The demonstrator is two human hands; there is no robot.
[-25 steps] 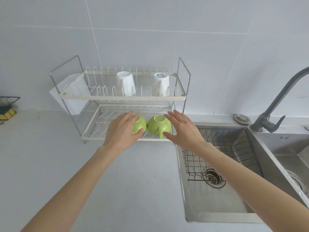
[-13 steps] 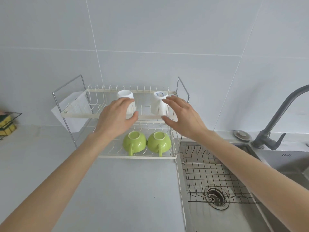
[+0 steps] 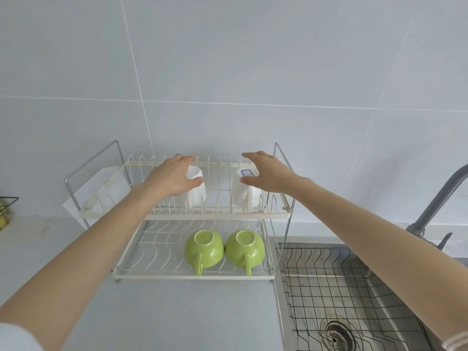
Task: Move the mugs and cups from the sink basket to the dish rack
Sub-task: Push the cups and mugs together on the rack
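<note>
Both hands reach the top tier of the dish rack, which stands at the counter's back edge against the wall, its right side flush with the sink. The left hand curls around a white mug; the right hand, fingers spread, hovers at the rim of a second white mug, contact unclear. On the lower tier's right half two green cups sit upturned and touching, handles toward the front rail; its left half is bare wire. The sink basket is empty.
</note>
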